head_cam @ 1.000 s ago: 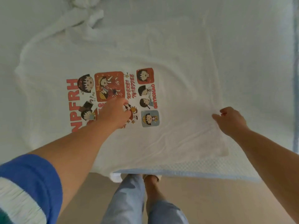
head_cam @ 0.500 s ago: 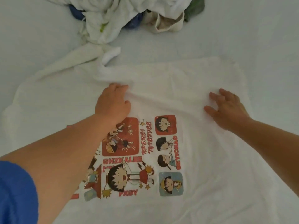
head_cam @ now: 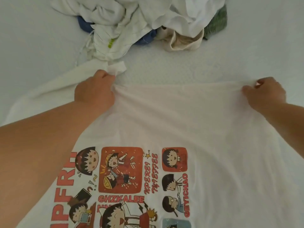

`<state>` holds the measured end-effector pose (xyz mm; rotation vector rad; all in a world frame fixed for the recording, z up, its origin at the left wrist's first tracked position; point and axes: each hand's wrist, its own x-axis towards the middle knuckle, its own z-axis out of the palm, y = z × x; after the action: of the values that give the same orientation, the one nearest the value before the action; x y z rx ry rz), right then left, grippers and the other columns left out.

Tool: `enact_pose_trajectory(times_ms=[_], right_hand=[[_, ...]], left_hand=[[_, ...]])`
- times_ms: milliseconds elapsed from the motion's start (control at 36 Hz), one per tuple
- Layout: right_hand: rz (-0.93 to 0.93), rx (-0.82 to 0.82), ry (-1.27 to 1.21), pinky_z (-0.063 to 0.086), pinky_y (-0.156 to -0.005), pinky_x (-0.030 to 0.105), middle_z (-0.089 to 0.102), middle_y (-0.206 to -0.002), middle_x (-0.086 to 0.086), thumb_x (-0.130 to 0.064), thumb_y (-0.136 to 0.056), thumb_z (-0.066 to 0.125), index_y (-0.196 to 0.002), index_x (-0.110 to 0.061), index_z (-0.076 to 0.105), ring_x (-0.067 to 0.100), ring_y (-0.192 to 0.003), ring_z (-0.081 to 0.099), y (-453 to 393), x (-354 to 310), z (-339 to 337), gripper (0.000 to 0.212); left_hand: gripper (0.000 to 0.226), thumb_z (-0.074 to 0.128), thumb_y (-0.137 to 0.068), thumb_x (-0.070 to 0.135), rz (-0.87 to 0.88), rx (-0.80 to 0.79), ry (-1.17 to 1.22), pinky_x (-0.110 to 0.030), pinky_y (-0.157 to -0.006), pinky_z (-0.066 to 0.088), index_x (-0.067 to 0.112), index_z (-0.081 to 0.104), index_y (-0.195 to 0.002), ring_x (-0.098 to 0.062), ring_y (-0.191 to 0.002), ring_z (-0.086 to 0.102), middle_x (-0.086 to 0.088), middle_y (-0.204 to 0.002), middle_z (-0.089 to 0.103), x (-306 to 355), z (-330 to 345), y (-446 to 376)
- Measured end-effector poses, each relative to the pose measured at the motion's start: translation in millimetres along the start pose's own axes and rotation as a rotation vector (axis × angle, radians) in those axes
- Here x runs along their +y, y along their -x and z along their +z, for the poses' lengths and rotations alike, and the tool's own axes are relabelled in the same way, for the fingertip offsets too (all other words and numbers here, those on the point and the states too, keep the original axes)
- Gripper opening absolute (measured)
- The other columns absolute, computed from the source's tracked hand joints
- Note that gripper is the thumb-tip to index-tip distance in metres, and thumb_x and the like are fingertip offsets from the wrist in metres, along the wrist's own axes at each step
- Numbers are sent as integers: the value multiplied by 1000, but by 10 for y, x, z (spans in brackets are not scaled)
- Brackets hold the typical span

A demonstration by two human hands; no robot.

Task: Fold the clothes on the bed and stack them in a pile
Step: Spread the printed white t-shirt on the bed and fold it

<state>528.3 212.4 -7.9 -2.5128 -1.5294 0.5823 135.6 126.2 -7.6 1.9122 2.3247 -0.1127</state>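
Observation:
A white T-shirt (head_cam: 189, 122) with a red cartoon print lies spread on the bed, print side up. My left hand (head_cam: 93, 92) pinches its far edge at the left, beside a sleeve that trails off to the left. My right hand (head_cam: 266, 91) pinches the same far edge at the right corner. The cloth between the two hands is pulled taut and lifted a little off the bed. Both forearms reach across the shirt and hide part of the print.
A heap of unfolded clothes (head_cam: 139, 23), white, blue, beige and green, lies at the far side of the bed just beyond the shirt. The white bed sheet (head_cam: 246, 51) shows around it.
Both hands slid from the middle of the shirt up to its far edge and closed on it. The view has tilted further toward the clothes heap.

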Motion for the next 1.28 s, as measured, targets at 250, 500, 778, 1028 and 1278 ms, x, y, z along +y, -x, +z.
enact_pose_trajectory(times_ms=[250,500,778,1028,1278], right_hand=[[217,-118,-193,41,-72,32,56,-89,11,-32,-77,74,-110,-3,62,27,-82,54,-245,-47,-153,46],[24,-103,-137,43,-71,31,54,-103,-1,-41,-75,75,-116,-23,58,22,-85,55,-316,92,-253,48],[-23,-416,-574,55,-67,18,70,-88,-6,-25,-55,80,-90,-30,73,3,-72,67,-502,269,-500,35],[14,-305,-626,50,-71,23,67,-95,-5,-25,-74,77,-101,-21,69,9,-82,65,-706,136,-247,28],[-25,-163,-498,48,-74,26,60,-96,-4,-40,-76,75,-114,-24,61,12,-76,55,-738,-18,-70,43]], left_hand=[[21,55,-87,33,-10,-117,-87,-37,-72,41,23,68,-102,-31,-97,56,-6,-110,49,-37,-134,-201],[21,49,-86,42,24,-171,-85,-31,-69,35,30,62,-76,-26,-86,56,1,-87,60,77,-92,-219],[15,66,-81,38,-66,-127,214,-33,-71,39,27,58,-75,-25,-82,52,0,-84,60,-86,-216,-270],[19,64,-85,28,-162,50,203,-40,-76,40,10,65,-92,-38,-96,55,-16,-102,60,-36,-57,-322],[26,57,-84,22,-205,108,160,-43,-79,43,11,64,-107,-40,-99,54,-18,-111,59,56,50,-350]])
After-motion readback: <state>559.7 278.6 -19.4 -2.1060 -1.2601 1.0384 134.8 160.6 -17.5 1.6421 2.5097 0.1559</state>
